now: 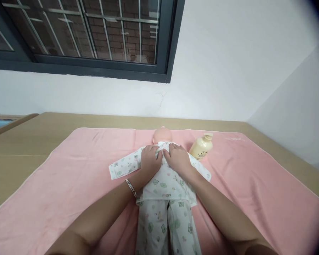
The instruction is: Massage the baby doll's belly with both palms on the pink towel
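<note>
A baby doll (163, 134) in white printed pyjamas (164, 184) lies on its back on a pink towel (77, 177), head away from me. My left hand (149, 160) rests on the doll's chest at its left side, fingers at the collar. Close beside it, my right hand (178, 158) lies on the other side of the chest, also touching the pyjama top near the neck. Whether the fingers pinch the cloth is not clear. A silver bangle (131, 187) circles my left wrist.
A cream lotion bottle (201, 147) lies tilted on the towel just right of the doll's head. The towel covers a wooden table (29, 138) that meets a white wall (215, 71). A dark-framed barred window (95, 32) is at upper left.
</note>
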Available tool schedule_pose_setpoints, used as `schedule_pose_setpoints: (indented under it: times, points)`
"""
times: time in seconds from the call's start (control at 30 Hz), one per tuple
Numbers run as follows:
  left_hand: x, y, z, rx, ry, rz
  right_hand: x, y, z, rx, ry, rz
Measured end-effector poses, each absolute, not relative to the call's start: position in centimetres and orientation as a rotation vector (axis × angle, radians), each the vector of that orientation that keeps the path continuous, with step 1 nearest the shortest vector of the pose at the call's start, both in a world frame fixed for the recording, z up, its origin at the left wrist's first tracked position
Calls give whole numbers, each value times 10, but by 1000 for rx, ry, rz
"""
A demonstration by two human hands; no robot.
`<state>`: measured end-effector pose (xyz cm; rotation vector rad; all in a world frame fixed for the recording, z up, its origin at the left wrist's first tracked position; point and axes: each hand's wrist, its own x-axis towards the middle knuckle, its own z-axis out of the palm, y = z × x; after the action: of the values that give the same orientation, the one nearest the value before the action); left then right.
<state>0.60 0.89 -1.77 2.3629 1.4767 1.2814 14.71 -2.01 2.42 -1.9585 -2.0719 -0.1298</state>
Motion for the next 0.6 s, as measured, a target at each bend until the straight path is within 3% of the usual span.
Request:
schedule_pose_setpoints:
  times: [0.37, 0.6]
  points:
    - [4, 18, -11, 2456, 1477, 1074, 129, -39, 32, -1952, -2107, -227]
    - [4, 17, -15, 2433, 1448, 1147, 134, -33, 26, -1940, -2040, -219]
